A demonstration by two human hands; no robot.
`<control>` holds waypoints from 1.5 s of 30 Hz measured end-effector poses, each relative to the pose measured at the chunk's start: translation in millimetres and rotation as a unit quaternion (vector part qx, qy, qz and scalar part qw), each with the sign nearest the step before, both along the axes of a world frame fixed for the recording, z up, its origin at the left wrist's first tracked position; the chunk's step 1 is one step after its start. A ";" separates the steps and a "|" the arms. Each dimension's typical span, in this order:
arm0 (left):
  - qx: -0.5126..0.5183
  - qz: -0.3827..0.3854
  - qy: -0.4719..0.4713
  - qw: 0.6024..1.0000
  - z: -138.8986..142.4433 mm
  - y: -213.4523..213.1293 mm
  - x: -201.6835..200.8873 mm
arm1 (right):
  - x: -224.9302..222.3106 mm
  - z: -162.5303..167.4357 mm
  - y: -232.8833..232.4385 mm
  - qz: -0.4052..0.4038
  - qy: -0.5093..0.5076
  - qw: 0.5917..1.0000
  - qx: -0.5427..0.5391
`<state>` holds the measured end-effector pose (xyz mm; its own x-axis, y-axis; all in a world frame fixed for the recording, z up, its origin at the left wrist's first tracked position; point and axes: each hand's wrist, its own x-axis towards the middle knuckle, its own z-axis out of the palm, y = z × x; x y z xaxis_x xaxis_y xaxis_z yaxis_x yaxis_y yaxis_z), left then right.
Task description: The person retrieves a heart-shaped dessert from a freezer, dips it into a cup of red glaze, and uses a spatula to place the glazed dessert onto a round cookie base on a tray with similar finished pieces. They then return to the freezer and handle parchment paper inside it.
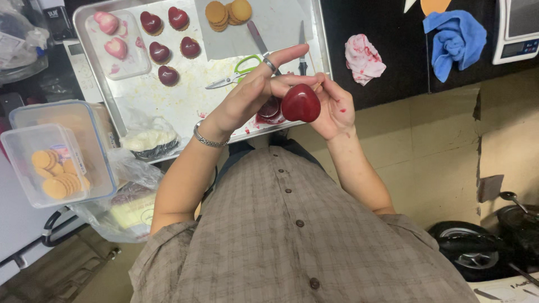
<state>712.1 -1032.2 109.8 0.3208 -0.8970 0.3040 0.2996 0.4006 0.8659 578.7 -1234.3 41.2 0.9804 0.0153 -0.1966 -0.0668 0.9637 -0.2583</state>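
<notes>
Glossy red heart [301,103] sits just near of the tray [191,101] edge, held up btwn both hands. Right hand [335,106] cradles it from the right side, fingers curled behind, stained red. Left hand [254,90] comes in from the left, fingertips pinching at the heart's left lobe, index finger w/ ring stretched out over the top. Heart's point faces near-right, lobes toward the left hand. Both hands touching it; right carries more of it. More red hearts [168,75] far-left on tray, scissors [236,73] just beyond the hands
</notes>
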 end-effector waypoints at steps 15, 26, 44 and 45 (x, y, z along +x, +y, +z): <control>0.024 0.032 -0.045 0.998 -4.6 4.9 2.1 | -6.4 -15.0 -9.0 0.001 -0.044 0.998 0.035; -0.020 0.015 -0.043 0.999 10.9 2.2 -3.9 | -0.3 3.7 0.6 -0.001 0.017 0.999 0.036; 0.069 0.049 -0.069 0.994 27.0 10.6 -7.6 | -0.4 4.6 1.2 -0.012 0.046 0.999 -0.013; 0.074 0.043 -0.057 0.995 30.0 10.6 -8.5 | 0.0 6.1 2.7 -0.006 0.039 0.999 0.002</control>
<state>703.6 -1021.7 139.8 0.3703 -0.9049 0.2097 0.1662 0.2867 0.9435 578.7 -1231.6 47.3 0.9622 0.0049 -0.2725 -0.0754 0.9656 -0.2488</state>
